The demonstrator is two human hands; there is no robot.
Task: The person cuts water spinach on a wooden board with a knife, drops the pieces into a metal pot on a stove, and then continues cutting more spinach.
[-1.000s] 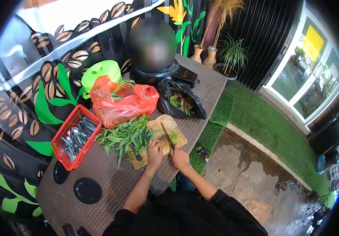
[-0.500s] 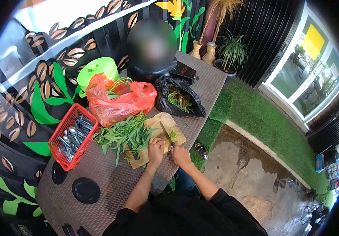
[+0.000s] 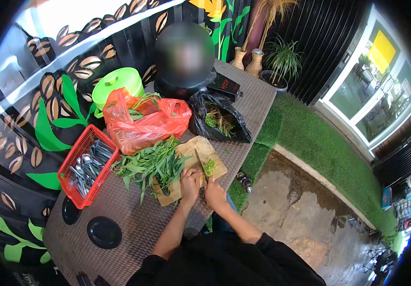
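My left hand (image 3: 191, 185) has its fingers curled over the stems of the leafy greens (image 3: 150, 162), pressing them on a wooden cutting board (image 3: 198, 145). Close on its right, my right hand (image 3: 216, 195) is wrapped round the handle of a kitchen knife (image 3: 199, 159). The blade points away from me over the board, beside my left fingertips. Small chopped green pieces (image 3: 209, 167) lie just right of the blade. Most of the bunch spreads to the left, over the board's edge and onto the table. My fingers hide the stem ends.
Behind the board are a red plastic bag (image 3: 143, 123), a black plastic bag (image 3: 224, 114) with plant matter and a green lidded pot (image 3: 118, 86). A red basket (image 3: 64, 177) of cutlery and black plates (image 3: 104, 232) sit left on the woven table (image 3: 141, 224). The table's edge runs along the right.
My right hand and the knife handle have shifted slightly left, bringing the blade closer to my left fingers. More of the chopped pieces show right of the blade. My left hand stays nearly in place.
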